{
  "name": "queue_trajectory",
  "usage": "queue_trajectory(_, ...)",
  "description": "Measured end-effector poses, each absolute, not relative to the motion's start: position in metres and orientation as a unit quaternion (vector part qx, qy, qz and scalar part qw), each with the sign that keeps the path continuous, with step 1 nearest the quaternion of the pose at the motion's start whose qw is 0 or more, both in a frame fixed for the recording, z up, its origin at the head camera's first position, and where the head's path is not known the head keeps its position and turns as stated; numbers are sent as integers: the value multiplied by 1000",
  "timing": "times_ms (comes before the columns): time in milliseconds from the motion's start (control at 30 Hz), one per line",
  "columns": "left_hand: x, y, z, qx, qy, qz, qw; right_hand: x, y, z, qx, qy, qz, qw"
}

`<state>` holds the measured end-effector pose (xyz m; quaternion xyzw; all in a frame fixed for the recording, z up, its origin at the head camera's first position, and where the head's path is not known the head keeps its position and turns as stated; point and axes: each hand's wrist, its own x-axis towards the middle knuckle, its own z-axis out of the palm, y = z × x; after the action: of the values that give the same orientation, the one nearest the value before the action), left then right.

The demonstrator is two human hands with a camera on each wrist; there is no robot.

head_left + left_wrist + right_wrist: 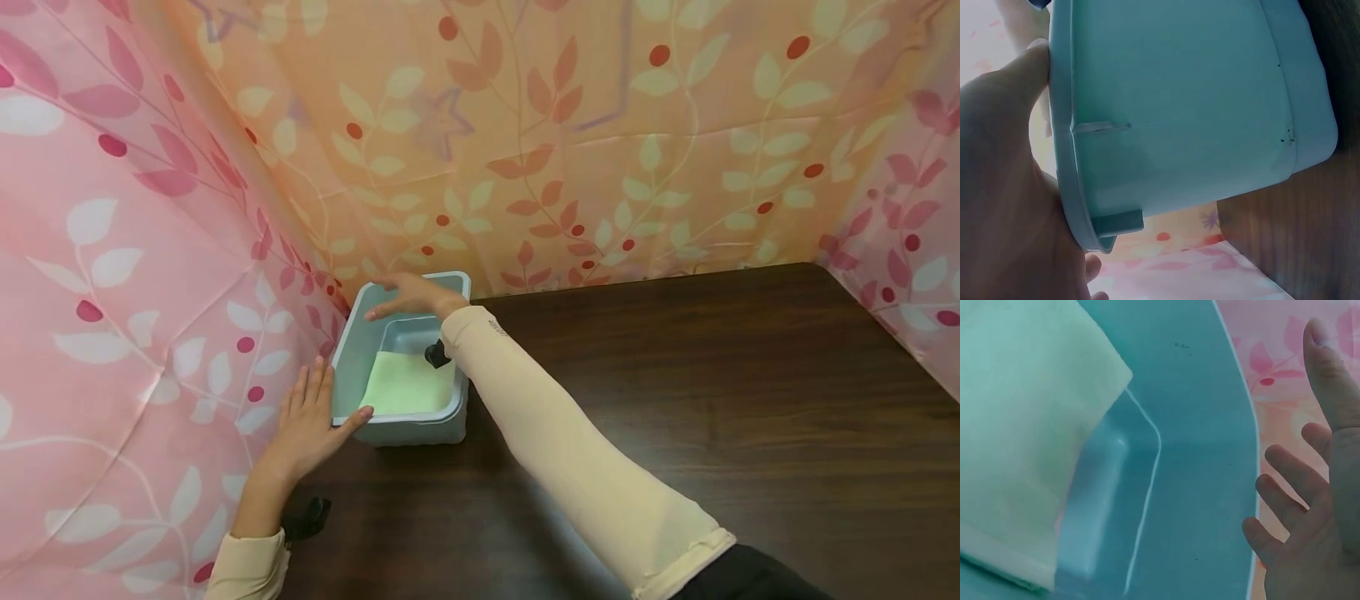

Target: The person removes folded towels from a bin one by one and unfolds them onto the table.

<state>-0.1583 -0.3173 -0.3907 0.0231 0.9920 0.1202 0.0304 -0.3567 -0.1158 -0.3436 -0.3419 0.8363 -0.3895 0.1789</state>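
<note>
A grey-blue plastic tub (pixel 412 432) stands at the table's left end. Inside it lies a flat, pale green folded cloth (pixel 408 383), its thick edge showing in the right wrist view. My left hand (pixel 307 425) rests on the tub's near left corner, thumb along the front rim, fingers straight against the left side. The left wrist view has that hand (pixel 1010 162) right at the rim, beside the tub's outer wall (pixel 1172 94). Over the far end of the tub is my right hand (pixel 416 296), fingers spread and holding nothing; the right wrist view shows its palm (pixel 1310 531).
Dark brown wooden table (pixel 675 400) extends to the right of the tub. A pink leaf-print curtain (pixel 150 317) hangs close along the left side, and an orange one (pixel 525 125) behind. Black wrist cameras (pixel 307 518) are strapped to both wrists.
</note>
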Motion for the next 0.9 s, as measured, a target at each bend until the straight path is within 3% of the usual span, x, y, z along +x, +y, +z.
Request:
queue_trajectory(567, -163, -319, -397, 15, 990, 135, 27, -346, -152, -376, -293, 809, -486, 152)
queue_trajectory(900, -162, -322, -398, 18, 990, 138, 12, -339, -160, -405, -282, 828, -446, 189)
